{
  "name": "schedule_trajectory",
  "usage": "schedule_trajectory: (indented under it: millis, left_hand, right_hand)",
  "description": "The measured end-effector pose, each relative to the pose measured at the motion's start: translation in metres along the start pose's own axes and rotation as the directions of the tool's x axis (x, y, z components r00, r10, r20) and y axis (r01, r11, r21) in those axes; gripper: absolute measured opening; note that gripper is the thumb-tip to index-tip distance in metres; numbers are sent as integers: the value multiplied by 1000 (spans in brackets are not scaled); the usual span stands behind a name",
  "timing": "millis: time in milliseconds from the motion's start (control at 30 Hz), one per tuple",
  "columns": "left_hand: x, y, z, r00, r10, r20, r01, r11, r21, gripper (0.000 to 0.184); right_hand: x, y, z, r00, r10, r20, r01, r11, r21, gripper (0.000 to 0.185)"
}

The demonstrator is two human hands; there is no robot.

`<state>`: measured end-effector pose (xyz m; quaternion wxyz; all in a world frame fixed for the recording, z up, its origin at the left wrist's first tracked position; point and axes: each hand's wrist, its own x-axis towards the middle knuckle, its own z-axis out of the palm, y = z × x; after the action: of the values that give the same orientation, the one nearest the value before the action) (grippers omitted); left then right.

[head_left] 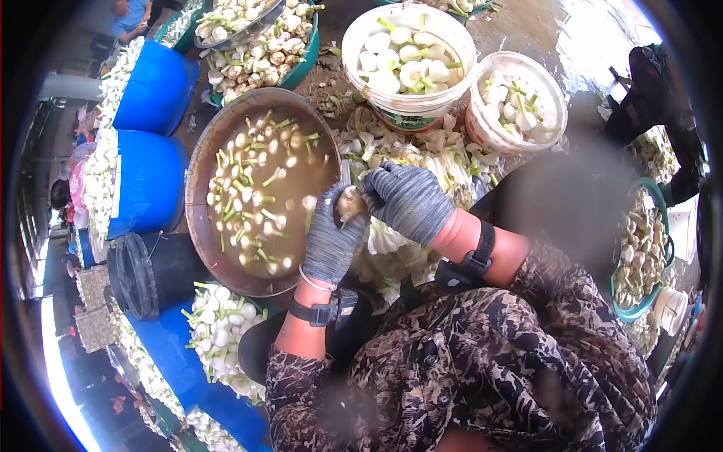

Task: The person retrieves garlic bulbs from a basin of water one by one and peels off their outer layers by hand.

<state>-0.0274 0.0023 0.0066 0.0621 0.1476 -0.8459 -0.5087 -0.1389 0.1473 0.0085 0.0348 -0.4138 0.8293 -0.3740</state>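
My gloved left hand [330,235] is closed around a brownish, unpeeled garlic bulb [351,203], near the right rim of a wide metal basin [197,197]. Beside it, my gloved right hand [410,202] has its fingers curled in close to the bulb. Whatever those fingers grip is hidden from this angle. In the basin, many whitish bulbs with short green stems [256,200] float in cloudy water. Below and behind my hands lies a heap of pale peeled skins and leaves [392,260].
Two white buckets [410,105] [520,105] of peeled bulbs stand beyond my hands. A green tub [305,68] of unpeeled bulbs is at the top. Blue tubs [151,184] and a black bucket [162,275] line the left. Another green basket [640,256] holds bulbs on the right.
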Motion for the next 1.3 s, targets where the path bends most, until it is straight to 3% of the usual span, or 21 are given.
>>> schedule_trajectory:
  millis: [100, 200, 233, 300, 367, 467, 500, 533, 567, 600, 633, 700, 833, 900, 967, 1067, 1167, 1233, 1300]
  left_hand:
    - [-6, 2, 0, 1000, 19, -1, -19, 1000, -19, 54]
    - [-8, 16, -3, 1000, 18, 22, -16, 997, -81, 55]
    - [-8, 13, -3, 1000, 18, 26, -16, 997, -82, 55]
    - [-11, 7, -2, 999, 50, -7, -49, 949, -312, 56]
    - [-13, 2, -1, 1000, -10, 5, 11, 912, -410, 57]
    - [-11, -16, -4, 999, -19, 41, 44, 645, -763, 63]
    - [-10, -18, -6, 999, -21, 38, 43, 644, -764, 63]
    - [-9, -18, -7, 996, -19, 91, 87, 552, -830, 66]
    - [-7, -19, -8, 989, -12, 145, 135, 452, -882, 69]
    - [-6, -19, -8, 989, -16, 147, 138, 449, -883, 69]
    - [-4, -19, -7, 992, -62, 106, 121, 650, -750, 72]
    - [-3, -17, -5, 993, -100, 62, 118, 814, -569, 75]
    - [-1, -14, -1, 989, -94, 117, 146, 777, -612, 80]
    - [-2, -20, -2, 987, -109, 118, 152, 867, -474, 79]
    - [-4, -20, 0, 976, -139, 167, 205, 844, -495, 77]
    - [-3, -29, 6, 973, -129, 190, 212, 824, -525, 74]
    - [-3, -33, 5, 969, -173, 178, 244, 788, -564, 73]
    - [0, -36, 4, 933, -143, 330, 336, 675, -657, 73]
    - [1, -43, 5, 926, -154, 345, 351, 690, -633, 72]
  right_hand:
    - [-2, -2, -1, 1000, 14, -12, -14, 1000, -18, 13]
    - [1, 0, -2, 985, 158, -75, -137, 965, 223, 15]
    - [4, 8, -1, 984, 162, -76, -141, 965, 222, 15]
    - [12, 31, 2, 947, 278, -160, -229, 935, 270, 16]
    - [19, 52, 2, 917, 336, -213, -328, 942, 76, 17]
    - [22, 65, -9, 875, 459, -155, -477, 871, -114, 17]
    - [21, 63, -9, 876, 457, -153, -475, 873, -115, 17]
    - [20, 58, -10, 940, 240, -241, -258, 965, -48, 18]
    - [19, 51, -12, 941, 21, -338, -23, 1000, -2, 21]
    - [17, 40, -14, 970, -36, -240, 60, 994, 94, 26]
    - [15, 26, -15, 983, -103, -153, 134, 970, 205, 25]
    - [12, 8, -17, 969, -246, 26, 240, 960, 144, 23]
    - [6, 5, 0, 968, -249, 25, 245, 963, 108, 18]
    - [5, 4, 0, 976, -204, 77, 199, 978, 66, 18]
    - [4, 5, 2, 978, -180, 104, 177, 984, 35, 17]
    - [0, 8, 1, 991, -16, 132, -12, 978, 208, 19]
    - [0, 8, -6, 991, -82, 110, 55, 972, 229, 19]
    - [0, 7, -6, 989, -88, 122, 62, 977, 202, 19]
    - [2, 3, -7, 982, -41, 186, 22, 994, 104, 17]
